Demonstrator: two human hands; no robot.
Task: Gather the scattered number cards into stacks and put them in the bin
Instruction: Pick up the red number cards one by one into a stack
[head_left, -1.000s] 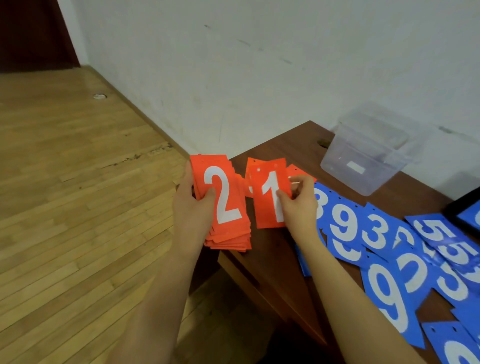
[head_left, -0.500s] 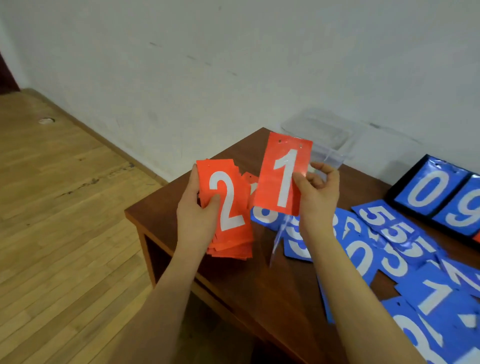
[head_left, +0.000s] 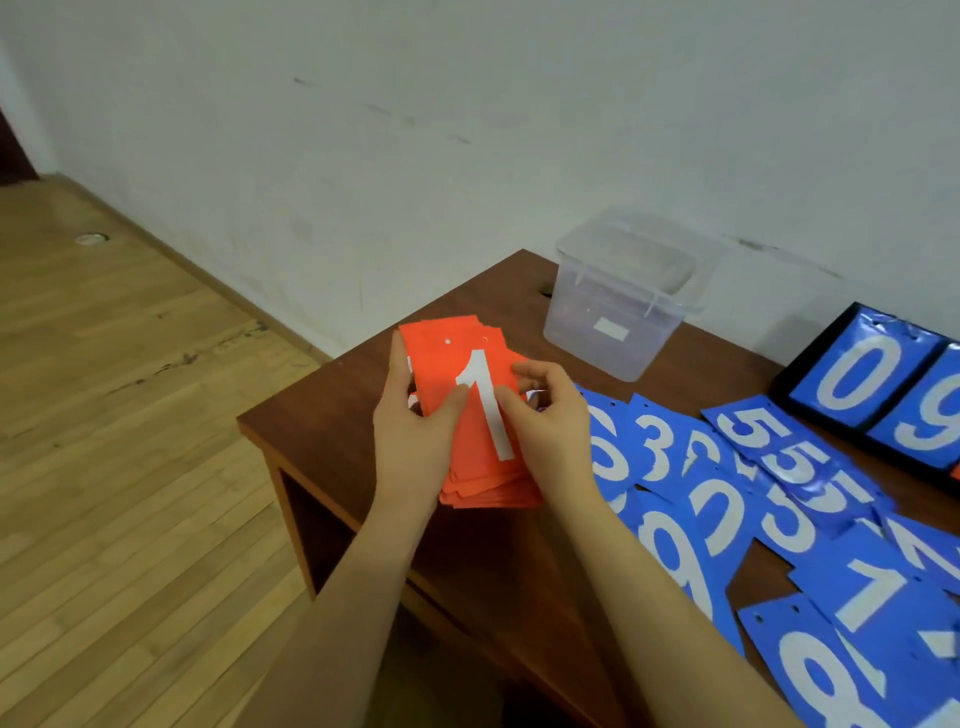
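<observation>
Both forearms come into view from the bottom edge and are bare all the way down, with no sleeve or cuff showing on either. The left hand (head_left: 413, 441) wears no glove, ring, watch or band, and its wrist is bare. The right hand (head_left: 553, 434) is just as plain, with 0 rings or straps on the fingers (head_left: 524, 371) or wrist, and the nails that show look short and unpainted.
</observation>
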